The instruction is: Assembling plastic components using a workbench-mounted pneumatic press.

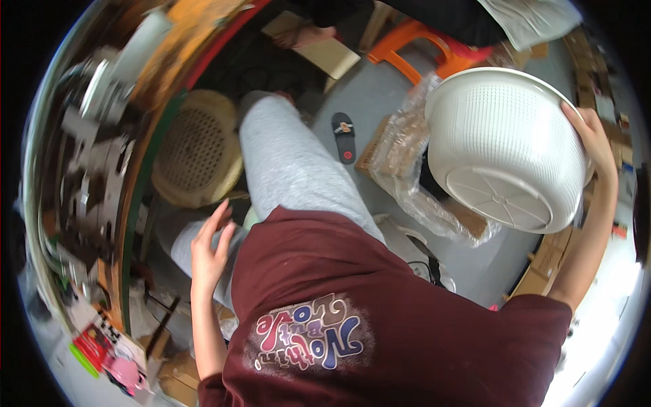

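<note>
While the right hand [597, 141] grips the rim of a white plastic basin [502, 129], the left hand [208, 256] holds nothing, its fingers parted and loosely curved. The basin hangs just left of the right fingers [571, 117], tilted so that its round, spoked underside shows; some of those fingers are hidden behind its wall, so how far they wrap around it cannot be told.

Just beyond the left fingertips, slightly to their left and seemingly apart from them, is a beige round perforated plastic piece [196, 149]. Between the two hands, farther out than the left fingers, a dark slide sandal [345, 139] lies on the floor. Crumpled clear plastic wrap [397, 163] sits left of the right fingers, past the basin.

The step in hand appears to be one-handed handling of the basin. The next move likely calls for a firm rim grip and a steady tilt, with the left hand available to support the far side.
</note>
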`<state>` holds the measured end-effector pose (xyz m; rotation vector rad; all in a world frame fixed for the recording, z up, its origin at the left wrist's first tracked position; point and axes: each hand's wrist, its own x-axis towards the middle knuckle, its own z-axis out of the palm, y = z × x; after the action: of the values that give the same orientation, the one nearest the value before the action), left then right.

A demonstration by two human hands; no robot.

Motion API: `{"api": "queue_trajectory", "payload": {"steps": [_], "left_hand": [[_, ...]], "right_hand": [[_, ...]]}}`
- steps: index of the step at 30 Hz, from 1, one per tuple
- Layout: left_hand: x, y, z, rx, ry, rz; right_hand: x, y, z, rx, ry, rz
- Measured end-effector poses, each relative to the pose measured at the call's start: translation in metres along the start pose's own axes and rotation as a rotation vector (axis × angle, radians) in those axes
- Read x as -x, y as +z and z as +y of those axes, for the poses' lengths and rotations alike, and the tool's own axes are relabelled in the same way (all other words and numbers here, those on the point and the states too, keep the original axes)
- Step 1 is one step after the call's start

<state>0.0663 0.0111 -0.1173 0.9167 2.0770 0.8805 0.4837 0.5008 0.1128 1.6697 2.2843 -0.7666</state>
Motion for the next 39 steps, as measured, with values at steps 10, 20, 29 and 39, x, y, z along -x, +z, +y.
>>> {"api": "queue_trajectory", "payload": {"steps": [10,20,29,39], "left_hand": [[0.035,-0.026,0.12,0.214,0.536,0.265],[0.108,-0.065,0.088,-0.141,0.291,0.649],[0.089,-0.05,-0.004,-0.5,0.174,0.652],[0.077,-0.006,-0.011,-0.441,0.031,0.515]], "right_hand": [[0.099,0.094,-0.279,0.32,-1.392,-0.009],[0.102,0.143,-0.389,0.368,-1.903,-0.255],[0.04,0.268,-0.392,0.614,-1.909,-0.452],[-0.003,0.49,-0.361,0.389,-1.896,-0.03]]}}
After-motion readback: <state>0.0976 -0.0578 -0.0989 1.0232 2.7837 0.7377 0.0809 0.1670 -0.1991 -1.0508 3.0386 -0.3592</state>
